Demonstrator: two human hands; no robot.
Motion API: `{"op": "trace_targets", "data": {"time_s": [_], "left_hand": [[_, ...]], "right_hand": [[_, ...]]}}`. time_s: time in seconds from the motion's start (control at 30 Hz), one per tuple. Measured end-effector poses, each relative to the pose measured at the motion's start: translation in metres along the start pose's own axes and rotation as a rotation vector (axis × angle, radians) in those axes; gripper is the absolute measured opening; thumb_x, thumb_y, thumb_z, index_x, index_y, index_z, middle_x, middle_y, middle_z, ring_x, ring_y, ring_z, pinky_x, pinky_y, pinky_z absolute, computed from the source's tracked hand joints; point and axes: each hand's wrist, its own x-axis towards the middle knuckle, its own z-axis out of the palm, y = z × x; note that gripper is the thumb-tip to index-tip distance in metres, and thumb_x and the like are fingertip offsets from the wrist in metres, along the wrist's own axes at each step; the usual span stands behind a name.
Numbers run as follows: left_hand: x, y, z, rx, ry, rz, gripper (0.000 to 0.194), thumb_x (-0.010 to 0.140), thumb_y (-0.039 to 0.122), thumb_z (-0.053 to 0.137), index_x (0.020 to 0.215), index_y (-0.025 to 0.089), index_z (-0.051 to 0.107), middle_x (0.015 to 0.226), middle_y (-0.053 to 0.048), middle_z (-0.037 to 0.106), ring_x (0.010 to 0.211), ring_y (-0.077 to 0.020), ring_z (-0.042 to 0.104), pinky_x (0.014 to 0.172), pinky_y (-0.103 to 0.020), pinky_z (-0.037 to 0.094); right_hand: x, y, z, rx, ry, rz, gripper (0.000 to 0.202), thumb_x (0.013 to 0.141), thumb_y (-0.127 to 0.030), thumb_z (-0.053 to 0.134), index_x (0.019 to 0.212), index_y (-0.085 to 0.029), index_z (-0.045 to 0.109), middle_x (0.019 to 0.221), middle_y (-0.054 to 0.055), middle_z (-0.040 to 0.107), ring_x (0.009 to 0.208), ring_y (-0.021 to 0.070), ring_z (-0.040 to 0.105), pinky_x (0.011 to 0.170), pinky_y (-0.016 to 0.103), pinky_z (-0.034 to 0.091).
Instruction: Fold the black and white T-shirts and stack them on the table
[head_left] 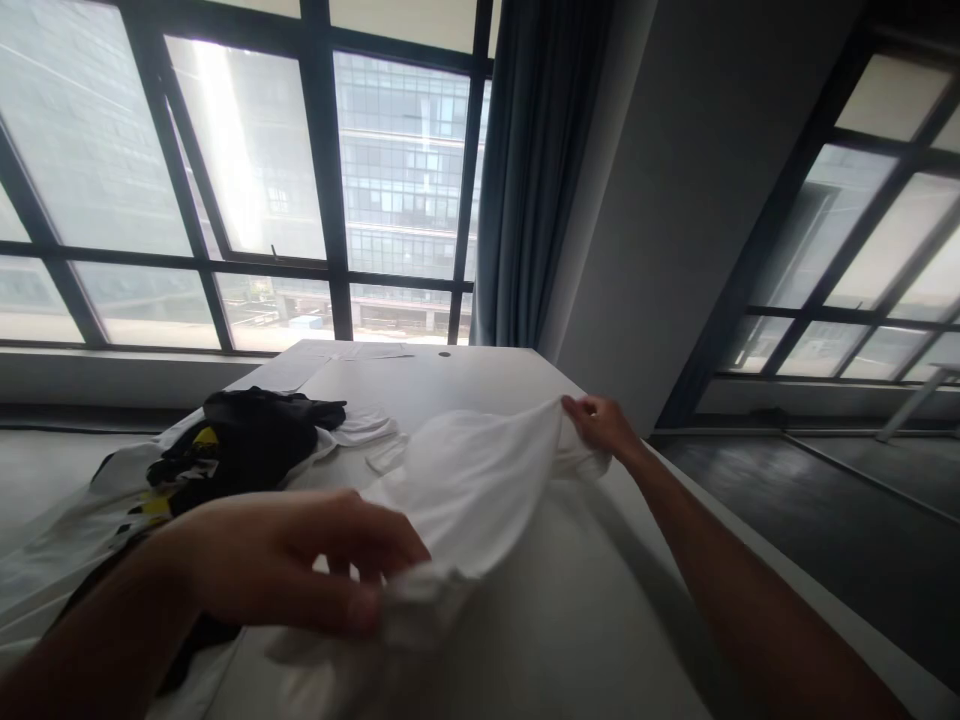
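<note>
A white garment (480, 475), seemingly a T-shirt, is stretched over the white table (600, 620), its near edge lifted in a slanting line between my two hands. My right hand (600, 425) pinches a corner of it at the table's right side, with some white cloth hanging behind the fingers. Closer to me, my left hand (300, 560) is curled with thumb and fingers at the other end of that edge. The cloth below the left hand is bunched and blurred by motion.
Left on the table lies a crumpled black garment (255, 440) with yellow patches, partly over more white cloth. Large windows (401, 170) stand behind the table, beside a dark blue curtain (525, 180) and a grey pillar (675, 200). Dark floor (840, 500) lies to the right.
</note>
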Motion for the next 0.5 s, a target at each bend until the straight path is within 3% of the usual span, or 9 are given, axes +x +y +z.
{"op": "trace_targets", "data": {"time_s": [0.03, 0.07, 0.1, 0.13, 0.2, 0.3, 0.37, 0.5], "left_hand": [[0.011, -0.013, 0.009, -0.020, -0.265, 0.006, 0.043, 0.076, 0.048, 0.068, 0.115, 0.028, 0.071, 0.110, -0.001, 0.076, 0.090, -0.0223, 0.071, 0.082, -0.033, 0.057], [0.024, -0.031, 0.015, -0.054, -0.317, 0.005, 0.045, 0.083, 0.051, 0.059, 0.119, 0.025, 0.068, 0.117, -0.004, 0.073, 0.096, -0.0234, 0.070, 0.086, -0.035, 0.056], [0.040, -0.054, 0.020, -0.032, -0.209, -0.021, 0.048, 0.089, 0.054, 0.047, 0.119, 0.022, 0.067, 0.119, -0.007, 0.072, 0.099, -0.0241, 0.070, 0.088, -0.036, 0.055], [0.056, -0.080, 0.022, 0.077, -0.008, -0.078, 0.051, 0.093, 0.054, 0.039, 0.119, 0.020, 0.066, 0.119, -0.010, 0.072, 0.102, -0.0252, 0.068, 0.092, -0.038, 0.053], [0.082, -0.134, 0.024, 0.429, 0.327, -0.214, 0.050, 0.092, 0.047, 0.039, 0.127, 0.019, 0.061, 0.134, -0.014, 0.064, 0.123, -0.0296, 0.057, 0.106, -0.044, 0.041], [0.101, -0.198, 0.025, 0.715, 0.468, -0.475, 0.072, 0.087, 0.052, 0.047, 0.146, 0.011, 0.043, 0.156, -0.022, 0.037, 0.145, -0.0382, 0.029, 0.113, -0.055, 0.027], [0.103, -0.218, 0.027, 0.704, 0.409, -0.591, 0.086, 0.085, 0.064, 0.043, 0.152, 0.012, 0.034, 0.161, -0.022, 0.024, 0.148, -0.0431, 0.018, 0.111, -0.063, 0.023], [0.089, -0.227, 0.024, 0.673, 0.279, -0.537, 0.090, 0.085, 0.074, 0.032, 0.156, 0.018, 0.027, 0.165, -0.012, 0.013, 0.150, -0.0415, 0.006, 0.114, -0.067, 0.010]], "right_hand": [[-0.004, 0.010, 0.008, -0.034, -0.019, 0.037, 0.057, 0.085, -0.065, 0.050, 0.098, -0.014, 0.072, 0.090, 0.009, 0.073, 0.082, 0.0225, 0.066, 0.072, 0.028, 0.047], [-0.010, 0.020, 0.015, -0.073, -0.041, 0.074, 0.056, 0.085, -0.063, 0.052, 0.107, -0.014, 0.070, 0.097, 0.012, 0.074, 0.088, 0.0235, 0.067, 0.077, 0.029, 0.048], [-0.016, 0.032, 0.021, -0.118, -0.070, 0.107, 0.057, 0.086, -0.061, 0.053, 0.115, -0.013, 0.068, 0.103, 0.014, 0.073, 0.094, 0.0248, 0.067, 0.081, 0.030, 0.048], [-0.022, 0.044, 0.026, -0.170, -0.105, 0.139, 0.059, 0.088, -0.059, 0.052, 0.119, -0.011, 0.066, 0.108, 0.017, 0.072, 0.099, 0.0263, 0.067, 0.085, 0.032, 0.048], [-0.036, 0.066, 0.035, -0.282, -0.210, 0.185, 0.056, 0.090, -0.055, 0.050, 0.117, -0.009, 0.067, 0.112, 0.020, 0.071, 0.108, 0.0293, 0.065, 0.090, 0.034, 0.047], [-0.055, 0.087, 0.050, -0.370, -0.357, 0.167, 0.047, 0.092, -0.048, 0.048, 0.104, -0.010, 0.072, 0.112, 0.021, 0.070, 0.111, 0.0305, 0.063, 0.090, 0.034, 0.046], [-0.065, 0.087, 0.063, -0.351, -0.349, 0.100, 0.038, 0.089, -0.043, 0.052, 0.099, -0.012, 0.072, 0.115, 0.020, 0.069, 0.112, 0.0294, 0.062, 0.090, 0.033, 0.045], [-0.073, 0.062, 0.075, -0.086, -0.267, 0.009, 0.023, 0.082, -0.032, 0.054, 0.092, -0.015, 0.066, 0.104, 0.013, 0.070, 0.096, 0.0229, 0.063, 0.083, 0.029, 0.046]]}}
